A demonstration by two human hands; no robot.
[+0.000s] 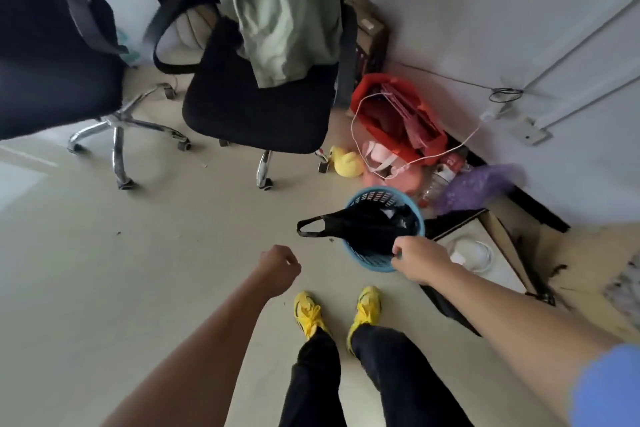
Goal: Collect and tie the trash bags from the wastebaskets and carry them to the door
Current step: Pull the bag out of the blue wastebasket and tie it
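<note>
A small blue mesh wastebasket [360,197] stands on the floor just ahead of my feet. A black trash bag [367,224] lines it, and one handle loop [310,228] sticks out over the left rim. My right hand [417,258] pinches the bag's edge at the basket's near right rim. My left hand [278,269] hovers to the left of the basket, fingers curled into a loose fist, holding nothing and apart from the handle loop.
Two black office chairs [256,111] stand behind on the left, one draped with a green garment [277,7]. A red bag [398,114], yellow toy duck [346,163], bottles and a purple bag [478,187] crowd the wall. An open cardboard box [498,236] sits right of the basket.
</note>
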